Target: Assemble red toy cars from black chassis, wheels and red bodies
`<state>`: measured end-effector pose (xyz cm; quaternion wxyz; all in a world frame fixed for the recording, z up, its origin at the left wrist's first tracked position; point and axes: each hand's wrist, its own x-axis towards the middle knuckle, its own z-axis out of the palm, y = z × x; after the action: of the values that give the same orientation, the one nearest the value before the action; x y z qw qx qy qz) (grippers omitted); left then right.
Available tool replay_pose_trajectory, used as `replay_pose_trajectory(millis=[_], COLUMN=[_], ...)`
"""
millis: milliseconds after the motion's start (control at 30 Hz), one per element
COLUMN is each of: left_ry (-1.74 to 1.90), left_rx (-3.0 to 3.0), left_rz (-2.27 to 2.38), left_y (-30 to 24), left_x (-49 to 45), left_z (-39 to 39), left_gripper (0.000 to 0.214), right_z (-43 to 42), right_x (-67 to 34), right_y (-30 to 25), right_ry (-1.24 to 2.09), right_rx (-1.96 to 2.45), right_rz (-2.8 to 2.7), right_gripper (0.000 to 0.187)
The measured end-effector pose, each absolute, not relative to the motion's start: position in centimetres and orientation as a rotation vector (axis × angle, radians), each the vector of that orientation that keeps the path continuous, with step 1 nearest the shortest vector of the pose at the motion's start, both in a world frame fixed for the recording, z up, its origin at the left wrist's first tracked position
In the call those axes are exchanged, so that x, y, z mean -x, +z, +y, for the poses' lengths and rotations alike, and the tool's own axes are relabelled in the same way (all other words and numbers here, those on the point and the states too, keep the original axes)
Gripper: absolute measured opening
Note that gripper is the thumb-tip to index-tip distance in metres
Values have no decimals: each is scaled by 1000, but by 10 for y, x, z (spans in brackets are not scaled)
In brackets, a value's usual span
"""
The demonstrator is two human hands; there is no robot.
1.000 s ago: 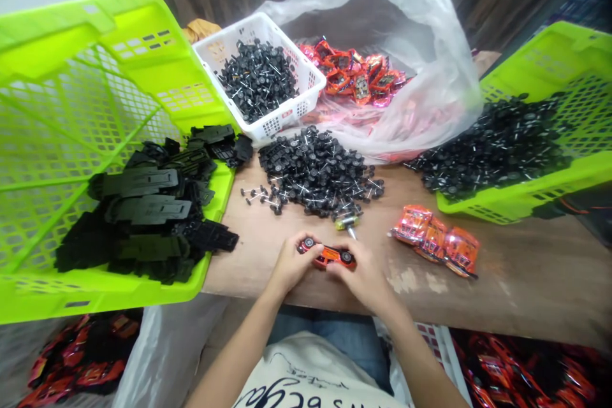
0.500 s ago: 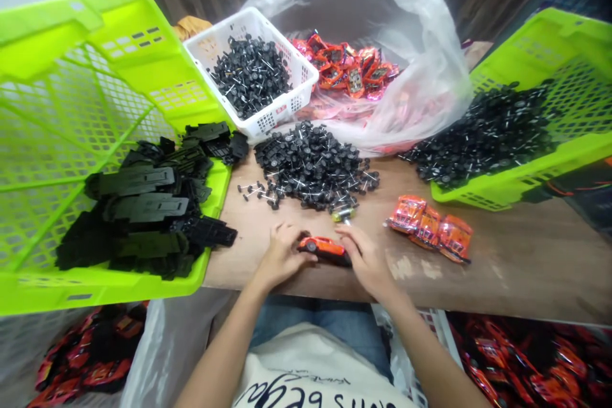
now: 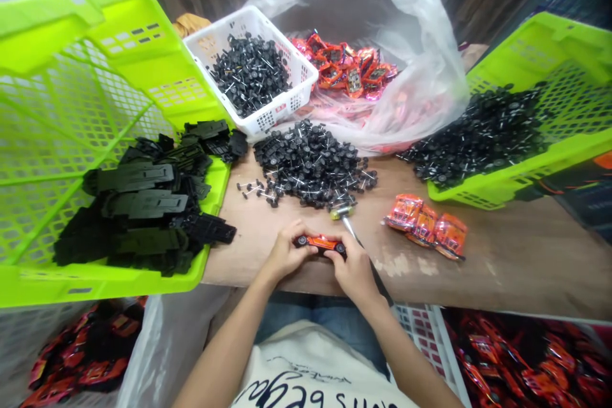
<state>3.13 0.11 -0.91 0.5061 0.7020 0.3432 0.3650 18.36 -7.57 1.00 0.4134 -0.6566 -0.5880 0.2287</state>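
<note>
An orange toy car point(image 3: 323, 242) with black wheels is held level between my two hands, its side facing me. My left hand point(image 3: 288, 251) is closed on its left end, and my right hand point(image 3: 352, 266) grips the right end with thumb and fingers. Beside my right hand lies a hammer point(image 3: 351, 227) with a yellowish head, its dark handle partly hidden under the hand and forearm. Beyond the hands spreads a heap of black wheels on metal axles point(image 3: 310, 162). To the right, several orange car bodies point(image 3: 425, 224) lie side by side on the table.
A green crate point(image 3: 143, 290) on the left holds black chassis plates point(image 3: 146, 204). Behind the heap stand a white basket point(image 3: 280, 116) of wheel axles and a clear plastic bag point(image 3: 430, 57) of orange bodies. Another green crate point(image 3: 507, 188) of wheels tips over at right.
The toy car has turned in my hands, so both side wheels now show. My right hand has shifted left onto its end, uncovering more of the hammer.
</note>
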Motion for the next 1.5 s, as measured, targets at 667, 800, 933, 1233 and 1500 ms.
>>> replay_pose_trajectory(millis=[667,800,933,1233,1500], left_ry=[931,842,845,823,847], left_rx=[-1610,-1633,-1578,-1670,-2400], left_rz=[1206,1248,1275,1318,1003], left_y=[8,-12,-19,-13,70], left_x=[-48,-46,-48,-46,-32], left_z=[-6,12,12,11,4], left_gripper=[16,16,15,12,53], right_z=[-83,-137,-180,-219,-140], right_x=[-212,-236,-229,-202,-220], right_y=[8,3,7,-8,17], right_ry=[-48,109,637,707,447], right_rx=[2138,2311,2030,2032,2072], right_rz=[-1601,-1472,-1171,-1177,-1525], right_gripper=[45,42,39,52,40])
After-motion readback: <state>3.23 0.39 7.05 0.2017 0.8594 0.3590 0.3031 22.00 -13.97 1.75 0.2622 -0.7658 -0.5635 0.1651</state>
